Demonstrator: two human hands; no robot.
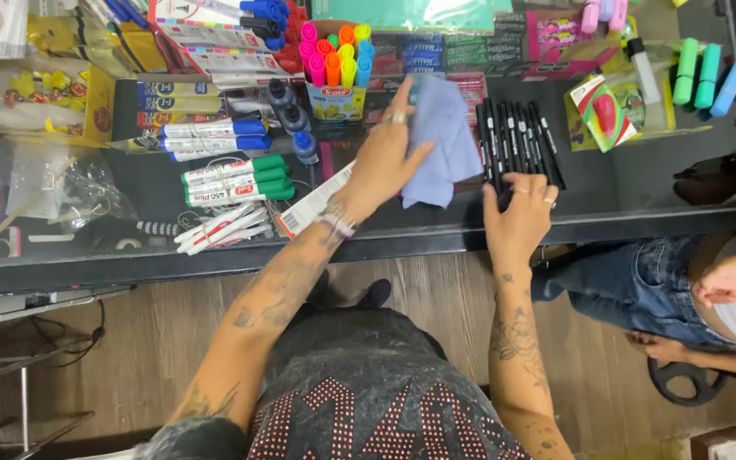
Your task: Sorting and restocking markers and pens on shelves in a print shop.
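My left hand [388, 153] presses flat on a pale blue cloth [441, 140] lying on the glass counter top [615, 183]. My right hand [519, 213] rests on the near ends of a row of several black pens [517, 136], fingers curled over them at the counter's front edge. The cloth lies just left of the pens and partly under my left fingers.
Bundles of green [236, 181], blue [215, 135] and white markers [221, 228] lie at the left. Small ink bottles [293, 119] and a cup of bright highlighters [336, 60] stand behind. More highlighters [709, 75] lie far right. Another person in jeans [641, 285] sits at the right.
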